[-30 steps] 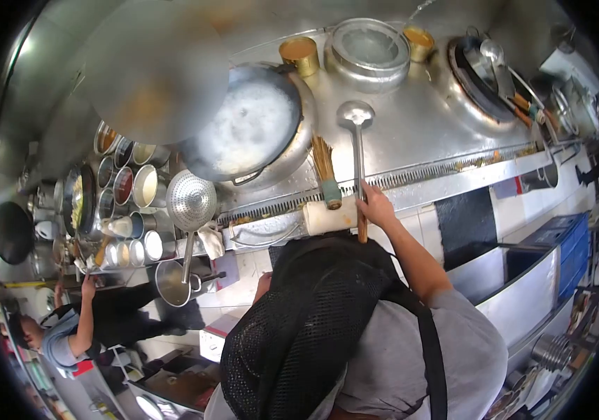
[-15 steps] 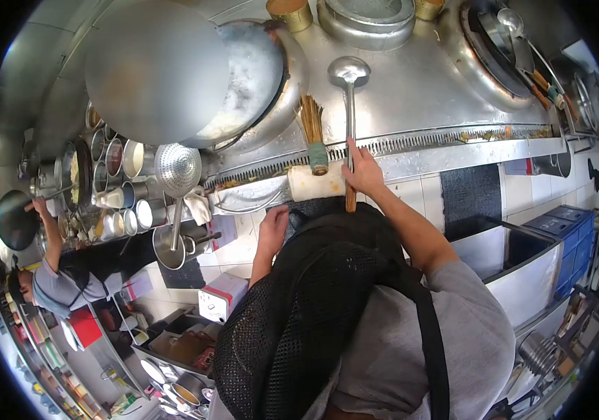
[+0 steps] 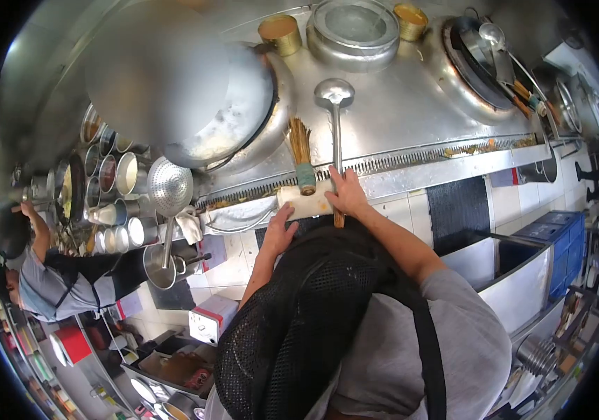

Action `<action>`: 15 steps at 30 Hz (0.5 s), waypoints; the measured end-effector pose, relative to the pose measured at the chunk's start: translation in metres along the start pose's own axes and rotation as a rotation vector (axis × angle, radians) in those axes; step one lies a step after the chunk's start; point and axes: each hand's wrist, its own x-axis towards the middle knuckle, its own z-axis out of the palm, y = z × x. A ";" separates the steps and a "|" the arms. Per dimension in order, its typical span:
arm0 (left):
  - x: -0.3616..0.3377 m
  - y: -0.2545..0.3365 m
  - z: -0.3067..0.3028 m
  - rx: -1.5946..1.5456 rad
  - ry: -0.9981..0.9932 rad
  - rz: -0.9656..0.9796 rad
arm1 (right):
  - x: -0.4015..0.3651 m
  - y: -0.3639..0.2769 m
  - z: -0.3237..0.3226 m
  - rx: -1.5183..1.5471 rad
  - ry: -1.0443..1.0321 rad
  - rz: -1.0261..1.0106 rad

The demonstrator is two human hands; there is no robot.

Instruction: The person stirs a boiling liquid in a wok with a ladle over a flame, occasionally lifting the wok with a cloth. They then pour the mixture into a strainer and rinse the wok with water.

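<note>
Lying lengthwise across the brushed-steel counter point(image 3: 397, 105) and over the toothed metal drain strip point(image 3: 383, 162), a silvery long-handled ladle with a brown wooden grip point(image 3: 336, 136); bowl toward the back, hollow or rounded side uppermost hard to tell through the glare. Over its handle, the right hand point(image 3: 348, 194), fingers bent across the shaft; palm side hidden, so no telling how tightly closed. At the near edge of a stained off-white rolled cloth point(image 3: 306, 206), the left hand point(image 3: 278, 236), fingers loosely extended, thumb apart; touching the cloth or just above it, impossible to tell. Partly covering that cloth, the green-bound end of a straw-coloured bristle brush point(image 3: 303, 161).

To the left, a round perforated steel strainer point(image 3: 171, 185), handle end down inside a deep steel pot point(image 3: 154, 269). Beyond, a large dark-rimmed wok point(image 3: 270, 105) with cloudy white contents, much of it behind a blurred grey patch point(image 3: 156, 77). Below, torso and lap largely concealed under a black mesh cap point(image 3: 299, 280). At far left, a grey-shirted co-worker point(image 3: 68, 280), small and distorted near the lens edge.
</note>
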 end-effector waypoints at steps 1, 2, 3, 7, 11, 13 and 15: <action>-0.001 -0.005 0.000 -0.095 -0.025 -0.045 | 0.001 0.002 0.001 0.013 0.003 -0.009; -0.003 0.000 -0.003 -0.095 -0.004 -0.051 | 0.001 0.003 0.002 0.012 -0.003 -0.029; -0.007 0.005 -0.006 -0.198 0.020 -0.086 | 0.002 0.003 0.003 0.002 0.022 -0.022; -0.032 0.019 -0.020 -0.260 0.071 -0.313 | 0.005 0.003 0.005 -0.009 0.025 -0.035; -0.084 -0.032 0.002 -0.109 0.282 -0.434 | 0.007 0.001 0.007 -0.030 0.012 -0.020; -0.121 -0.044 0.006 -0.218 0.320 -0.554 | 0.008 -0.002 0.001 -0.015 -0.041 0.019; -0.165 -0.079 0.018 -0.126 0.210 -0.760 | 0.007 -0.005 -0.002 -0.007 -0.037 -0.004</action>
